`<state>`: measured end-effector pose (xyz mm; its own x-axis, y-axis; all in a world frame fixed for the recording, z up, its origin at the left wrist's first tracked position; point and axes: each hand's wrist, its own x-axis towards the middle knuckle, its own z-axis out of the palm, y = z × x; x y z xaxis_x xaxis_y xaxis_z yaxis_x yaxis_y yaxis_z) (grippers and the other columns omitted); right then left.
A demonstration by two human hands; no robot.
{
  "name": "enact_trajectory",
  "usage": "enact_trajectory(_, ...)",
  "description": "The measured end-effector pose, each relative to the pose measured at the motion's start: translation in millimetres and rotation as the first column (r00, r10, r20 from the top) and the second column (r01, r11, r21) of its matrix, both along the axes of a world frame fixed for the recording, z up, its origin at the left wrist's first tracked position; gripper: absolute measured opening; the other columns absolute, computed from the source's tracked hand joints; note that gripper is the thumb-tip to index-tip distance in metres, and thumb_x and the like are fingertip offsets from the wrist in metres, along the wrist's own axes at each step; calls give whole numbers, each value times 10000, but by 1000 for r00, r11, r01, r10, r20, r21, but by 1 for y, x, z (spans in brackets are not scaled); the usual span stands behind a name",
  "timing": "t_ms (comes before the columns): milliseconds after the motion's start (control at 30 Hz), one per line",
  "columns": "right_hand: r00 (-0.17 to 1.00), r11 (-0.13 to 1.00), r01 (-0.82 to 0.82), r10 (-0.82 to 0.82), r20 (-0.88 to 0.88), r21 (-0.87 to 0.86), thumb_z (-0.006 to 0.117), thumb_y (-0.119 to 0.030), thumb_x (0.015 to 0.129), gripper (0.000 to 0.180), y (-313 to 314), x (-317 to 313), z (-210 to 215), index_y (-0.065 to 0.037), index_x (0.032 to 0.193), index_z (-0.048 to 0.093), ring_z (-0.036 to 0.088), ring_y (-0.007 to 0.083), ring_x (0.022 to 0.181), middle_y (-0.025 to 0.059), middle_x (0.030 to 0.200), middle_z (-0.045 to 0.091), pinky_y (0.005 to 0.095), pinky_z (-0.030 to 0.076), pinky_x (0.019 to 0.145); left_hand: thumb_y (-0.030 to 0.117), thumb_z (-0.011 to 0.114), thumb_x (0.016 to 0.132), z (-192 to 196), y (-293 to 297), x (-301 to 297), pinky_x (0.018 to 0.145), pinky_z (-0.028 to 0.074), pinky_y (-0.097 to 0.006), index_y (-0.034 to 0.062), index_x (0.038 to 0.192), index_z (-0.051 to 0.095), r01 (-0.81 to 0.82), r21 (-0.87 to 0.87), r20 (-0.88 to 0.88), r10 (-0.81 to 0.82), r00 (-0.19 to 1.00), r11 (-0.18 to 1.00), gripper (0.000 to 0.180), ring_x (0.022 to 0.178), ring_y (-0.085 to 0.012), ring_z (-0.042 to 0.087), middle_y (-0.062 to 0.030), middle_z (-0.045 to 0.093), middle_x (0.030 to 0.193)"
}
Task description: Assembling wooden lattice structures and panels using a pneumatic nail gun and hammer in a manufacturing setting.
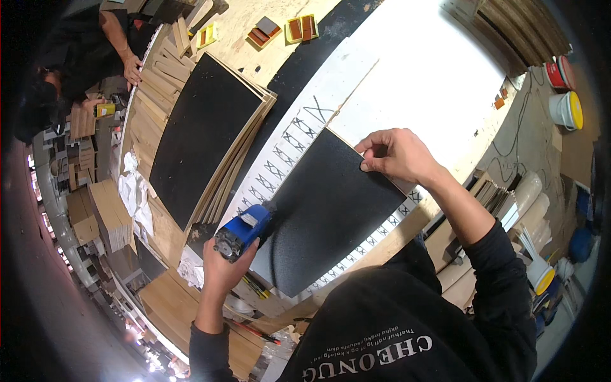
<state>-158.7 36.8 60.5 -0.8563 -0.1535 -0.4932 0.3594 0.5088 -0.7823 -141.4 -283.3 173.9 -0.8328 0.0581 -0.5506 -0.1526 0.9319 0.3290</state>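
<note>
Left hand (223,264) clenched around blue power tool (245,230), nose touching the black panel's (331,210) nine o'clock edge. Right hand (398,155) pinching that panel's two o'clock corner on the white workbench (433,76). Long axis from seven to one.

The black panel (331,210) looks matt and grainy (blue tool (243,230): glossy plastic).
</note>
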Motion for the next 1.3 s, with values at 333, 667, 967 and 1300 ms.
enact_trajectory(333,999,1000,-14,13,-50,-18,710,-169,706,259,0,1,-1,-65,942,686,637,164,709,63,752,674,282,480,678,158,709,721,-1,0,2,648,485,-294,-3,938,610,92,2,-88,-91,992,996,288,686,-165,603,-91,636,792)
enact_trajectory(667,998,1000,-2,0,-56,-30,652,-114,712,200,3,0,-4,-72,903,691,636,189,689,89,764,676,289,482,679,195,702,713,-7,18,-9,635,480,-305,-13,814,635,-109,138,-51,116,992,984,241,650,-202,634,-124,642,695)
enact_trajectory(967,999,1000,-6,5,-48,-21,620,-106,736,182,3,-1,-2,-59,897,690,646,186,698,93,774,681,286,493,679,203,703,717,-2,26,-15,629,481,-316,-11,792,633,-27,54,-35,29,999,998,238,631,-204,630,-119,638,676)
enact_trajectory(1300,993,998,18,-25,-112,-67,715,-117,678,236,5,4,-11,-72,908,683,578,117,602,-13,648,615,256,451,630,238,709,718,-1,42,-23,683,482,-329,-12,870,631,-57,131,-80,68,994,990,302,720,-218,634,-127,654,780)
